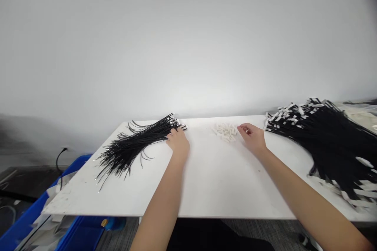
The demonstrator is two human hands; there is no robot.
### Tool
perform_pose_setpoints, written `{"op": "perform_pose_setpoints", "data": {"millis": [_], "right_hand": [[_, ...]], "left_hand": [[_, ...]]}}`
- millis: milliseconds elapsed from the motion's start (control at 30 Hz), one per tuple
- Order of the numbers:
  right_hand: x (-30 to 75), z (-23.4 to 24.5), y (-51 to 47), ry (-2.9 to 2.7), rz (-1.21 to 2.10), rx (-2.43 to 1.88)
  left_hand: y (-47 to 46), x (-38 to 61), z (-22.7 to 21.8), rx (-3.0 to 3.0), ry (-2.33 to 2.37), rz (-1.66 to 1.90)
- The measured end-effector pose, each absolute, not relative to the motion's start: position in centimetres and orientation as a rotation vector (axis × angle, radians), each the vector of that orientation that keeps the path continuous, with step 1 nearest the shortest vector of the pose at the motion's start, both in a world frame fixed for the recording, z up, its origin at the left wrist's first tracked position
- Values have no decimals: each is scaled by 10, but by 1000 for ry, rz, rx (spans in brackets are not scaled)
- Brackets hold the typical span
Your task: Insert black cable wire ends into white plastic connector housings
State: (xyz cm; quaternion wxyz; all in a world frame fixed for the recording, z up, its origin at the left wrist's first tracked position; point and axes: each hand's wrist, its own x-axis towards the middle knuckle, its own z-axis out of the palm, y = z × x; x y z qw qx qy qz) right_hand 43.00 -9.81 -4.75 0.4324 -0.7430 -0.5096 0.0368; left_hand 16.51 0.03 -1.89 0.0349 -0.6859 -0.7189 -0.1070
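A fanned bundle of thin black wires lies on the left of the white table. My left hand rests at the bundle's right end, fingers curled on the wire tips. A small heap of white connectors sits mid-table near the far edge. My right hand lies just right of that heap, fingers bent and pinched near the pieces; whether it holds one is hidden. A large pile of black wires with white connectors fitted covers the right side.
A plain white wall rises behind the table. Blue plastic bins stand on the floor at the lower left, below the table edge. A black cable hangs by a wall socket. Clear plastic bags lie at the far right.
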Motion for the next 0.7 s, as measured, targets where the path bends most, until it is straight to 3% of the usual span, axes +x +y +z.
{"op": "perform_pose_setpoints", "data": {"millis": [400, 700], "right_hand": [[422, -53, -95, -1382, 214, -1850], [422, -52, -95, -1409, 232, -1858]], "left_hand": [[2, 154, -13, -2213, -2282, -347], [9, 143, -9, -2125, -2148, -1066]]}}
